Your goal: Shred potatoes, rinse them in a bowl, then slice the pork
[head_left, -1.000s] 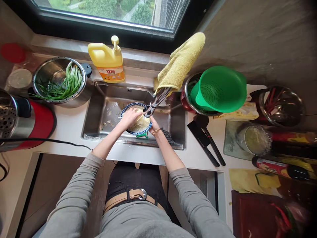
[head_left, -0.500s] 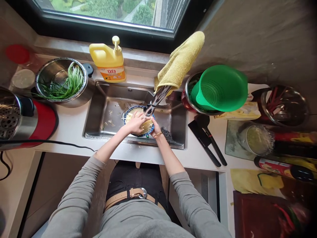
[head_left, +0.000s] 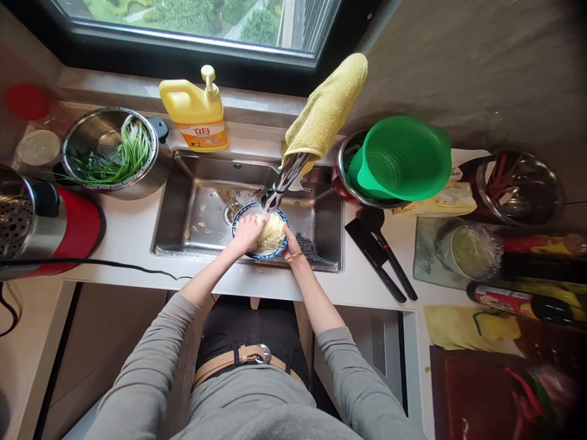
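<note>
Rinsing pale shreds (head_left: 271, 235) under the tap (head_left: 280, 184), her left hand (head_left: 248, 232) lay spread on them while her right hand (head_left: 288, 235), at three o'clock, clasped the bowl (head_left: 261, 253); draining seemed next.

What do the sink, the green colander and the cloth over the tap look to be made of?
The sink looks like brushed stainless steel: grey, with dull streaky reflections. The green colander seems to be moulded plastic: even bright colour, soft sheen, fine holes. The cloth over the tap looks like yellow terry or microfibre: matte, nubby, folding softly.
</note>
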Demonstrator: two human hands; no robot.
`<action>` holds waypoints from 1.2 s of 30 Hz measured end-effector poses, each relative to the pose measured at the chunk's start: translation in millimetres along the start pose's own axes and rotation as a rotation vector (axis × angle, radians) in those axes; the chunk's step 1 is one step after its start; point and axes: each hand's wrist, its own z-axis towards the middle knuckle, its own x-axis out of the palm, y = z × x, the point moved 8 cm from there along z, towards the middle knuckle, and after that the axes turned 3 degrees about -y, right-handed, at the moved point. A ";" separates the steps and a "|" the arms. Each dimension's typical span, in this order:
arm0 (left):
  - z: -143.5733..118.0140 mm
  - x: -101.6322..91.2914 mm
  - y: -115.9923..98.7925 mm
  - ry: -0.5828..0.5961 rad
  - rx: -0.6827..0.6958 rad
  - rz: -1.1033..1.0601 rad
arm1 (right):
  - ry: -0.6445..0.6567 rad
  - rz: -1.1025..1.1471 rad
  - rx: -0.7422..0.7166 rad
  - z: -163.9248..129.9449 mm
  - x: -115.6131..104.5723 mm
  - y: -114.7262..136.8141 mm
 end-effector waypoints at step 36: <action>6.3 -7.3 -59.1 -0.116 0.302 -0.071 | -0.001 0.168 -0.092 -16.9 -38.6 18.1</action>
